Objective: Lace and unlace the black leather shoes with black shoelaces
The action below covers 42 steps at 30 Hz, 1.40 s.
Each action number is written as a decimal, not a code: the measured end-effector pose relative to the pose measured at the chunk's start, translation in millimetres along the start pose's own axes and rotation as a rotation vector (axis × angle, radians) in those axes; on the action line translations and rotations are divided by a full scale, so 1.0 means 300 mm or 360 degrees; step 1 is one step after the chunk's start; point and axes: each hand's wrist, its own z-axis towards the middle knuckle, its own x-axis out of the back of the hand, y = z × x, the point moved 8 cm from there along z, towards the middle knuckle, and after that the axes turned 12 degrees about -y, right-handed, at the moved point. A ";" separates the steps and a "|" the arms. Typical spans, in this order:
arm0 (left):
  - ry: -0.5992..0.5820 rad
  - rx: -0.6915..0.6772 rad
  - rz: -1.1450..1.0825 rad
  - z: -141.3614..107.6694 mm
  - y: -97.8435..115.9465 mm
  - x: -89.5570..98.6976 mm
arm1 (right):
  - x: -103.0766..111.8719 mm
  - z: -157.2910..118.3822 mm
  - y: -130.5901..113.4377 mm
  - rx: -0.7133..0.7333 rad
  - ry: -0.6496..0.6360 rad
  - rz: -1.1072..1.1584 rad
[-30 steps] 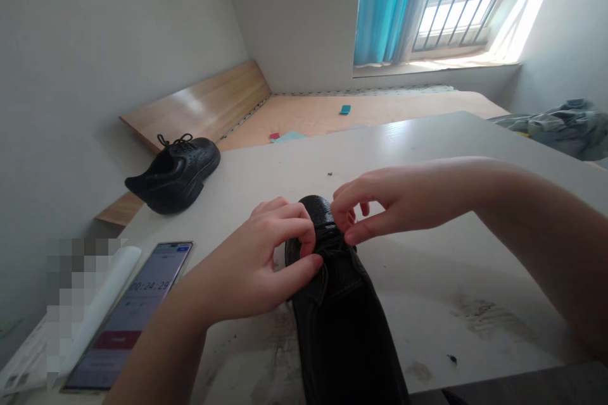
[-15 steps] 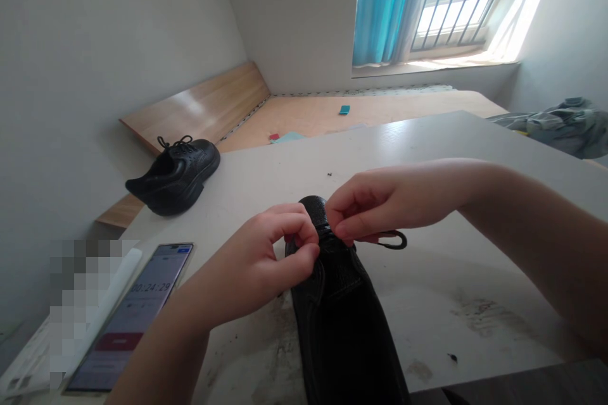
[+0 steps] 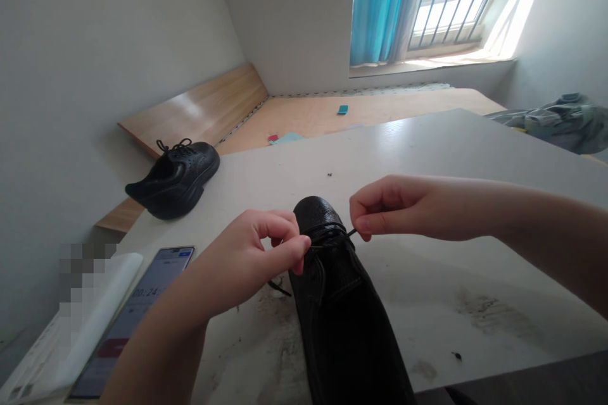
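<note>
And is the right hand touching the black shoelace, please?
Touching. The head view shows the right hand pinching the black shoelace, which runs from the nearer black leather shoe straight into its grip.

One camera sits on the person's head. It looks forward and down over the flat white table. The bare left hand and the bare right hand are close to it, around the middle of the view. The long black leather shoe is so near that the bottom edge cuts it off. Far off, at the top right, the view takes in the bright window with thin bars.
</note>
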 end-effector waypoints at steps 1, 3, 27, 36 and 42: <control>-0.0031 0.0038 0.0022 -0.002 -0.007 0.000 | 0.000 -0.011 0.027 -0.0044 0.0039 0.0028; -0.0095 0.0080 0.0050 -0.004 -0.016 -0.001 | -0.003 -0.028 0.070 -0.0108 0.0096 0.0125; 0.0178 0.0085 -0.0748 0.021 -0.071 -0.019 | -0.003 0.045 0.055 0.0352 0.0331 0.0942; 0.0474 0.0061 -0.0680 0.037 -0.049 -0.029 | -0.027 0.051 0.026 0.0540 0.0667 0.0830; 0.0435 0.0009 -0.0704 0.038 -0.050 -0.040 | -0.020 0.032 0.008 0.0626 0.0814 0.0617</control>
